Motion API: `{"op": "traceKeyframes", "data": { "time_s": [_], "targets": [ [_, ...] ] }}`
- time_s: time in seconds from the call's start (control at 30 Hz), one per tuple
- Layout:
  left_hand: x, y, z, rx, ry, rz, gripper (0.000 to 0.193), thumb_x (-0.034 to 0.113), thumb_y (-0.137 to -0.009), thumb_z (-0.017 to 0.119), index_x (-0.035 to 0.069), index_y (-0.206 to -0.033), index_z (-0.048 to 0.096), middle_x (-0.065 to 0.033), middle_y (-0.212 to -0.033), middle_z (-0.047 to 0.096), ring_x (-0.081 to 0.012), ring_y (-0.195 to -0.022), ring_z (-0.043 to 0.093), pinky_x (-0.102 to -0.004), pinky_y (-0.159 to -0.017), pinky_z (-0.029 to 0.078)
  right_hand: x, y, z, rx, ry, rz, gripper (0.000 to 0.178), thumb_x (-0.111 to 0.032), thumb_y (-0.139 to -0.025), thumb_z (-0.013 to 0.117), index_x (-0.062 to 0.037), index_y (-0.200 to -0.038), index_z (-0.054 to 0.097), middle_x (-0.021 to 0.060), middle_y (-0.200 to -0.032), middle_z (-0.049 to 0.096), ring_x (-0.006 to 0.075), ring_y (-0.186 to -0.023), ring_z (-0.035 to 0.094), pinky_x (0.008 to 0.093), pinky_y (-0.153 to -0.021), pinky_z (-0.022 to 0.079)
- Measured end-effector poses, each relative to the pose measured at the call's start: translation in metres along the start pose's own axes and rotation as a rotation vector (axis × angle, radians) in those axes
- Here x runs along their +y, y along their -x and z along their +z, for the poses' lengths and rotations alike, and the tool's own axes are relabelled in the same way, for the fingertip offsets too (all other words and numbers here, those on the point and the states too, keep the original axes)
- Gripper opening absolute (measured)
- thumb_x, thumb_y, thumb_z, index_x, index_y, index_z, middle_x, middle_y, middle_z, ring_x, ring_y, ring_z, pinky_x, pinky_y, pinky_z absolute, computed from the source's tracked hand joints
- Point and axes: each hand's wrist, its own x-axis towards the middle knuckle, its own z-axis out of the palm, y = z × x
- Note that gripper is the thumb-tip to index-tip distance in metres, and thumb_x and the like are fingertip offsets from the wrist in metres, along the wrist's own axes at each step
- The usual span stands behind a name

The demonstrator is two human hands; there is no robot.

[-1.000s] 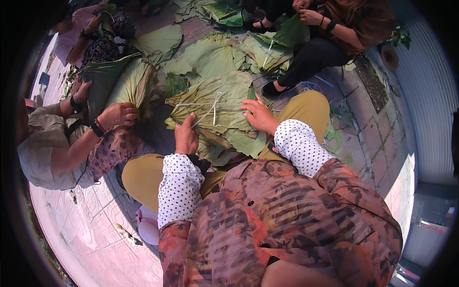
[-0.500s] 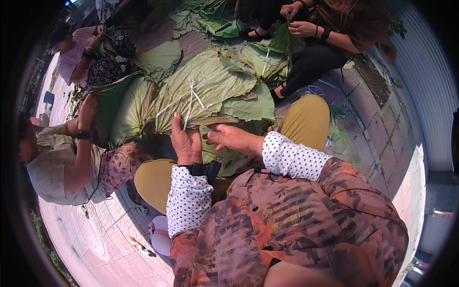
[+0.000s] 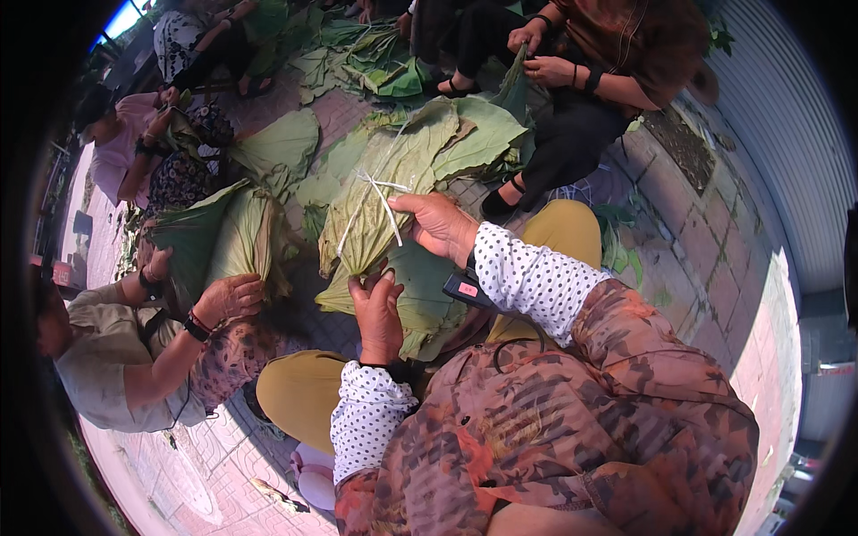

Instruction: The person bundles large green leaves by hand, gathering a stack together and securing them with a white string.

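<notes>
A bundle of large, flat green-yellow leaves [image 3: 386, 192], tied with crossing white string [image 3: 382, 198], is tilted up in front of me. My right hand [image 3: 438, 225] grips its right edge, thumb over the upper face beside the string and the other fingers mostly underneath. At the gathered lower end, my left hand [image 3: 380, 317] is closed with thumb and fingertips at the leaf edge; the exact contact is partly hidden. Another broad leaf [image 3: 424, 290] hangs below, between my hands and over my lap.
At the left, a co-worker holds a folded leaf bundle [image 3: 243, 237]. Another person's hands hold a leaf [image 3: 513, 85] at the upper right. A leaf pile [image 3: 380, 62] lies on the paving at the back. A lilac rounded object [image 3: 315, 482] is beside my left knee.
The tied bundle has turned more upright and narrower in view. My right hand has risen onto its edge; my left has moved down and right to its gathered end.
</notes>
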Motion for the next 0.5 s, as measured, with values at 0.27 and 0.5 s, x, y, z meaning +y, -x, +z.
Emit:
{"op": "traceKeyframes", "data": {
  "time_s": [0.27,0.5],
  "targets": [
    [-0.015,-0.018,-0.006,0.048,-0.072,-0.120,0.053,0.009,-0.092,0.058,0.005,-0.142,0.037,-0.0128,-0.128,0.056,-0.0180,-0.104,0.058,-0.0302,-0.085,0.049,-0.147,-0.055,-0.035,0.017,0.232,-0.209,0.021,-0.004,-0.092,0.066,0.0093,-0.108,0.064,0.0133,-0.103,0.070,0.0227,-0.091,0.069,0.0382,-0.081,0.058],
    [-0.024,-0.026,-0.003,0.063,-0.138,-0.153,0.053,0.012,-0.093,0.059,0.005,-0.141,0.038,-0.0118,-0.125,0.057,-0.0165,-0.100,0.060,-0.0294,-0.082,0.049,-0.206,-0.063,-0.140,0.731,0.641,-0.237,0.054,-0.025,-0.092,0.067,0.0013,-0.134,0.049,0.0153,-0.143,0.045,0.0294,-0.129,0.044,0.0497,-0.102,0.041]
  ]
}}
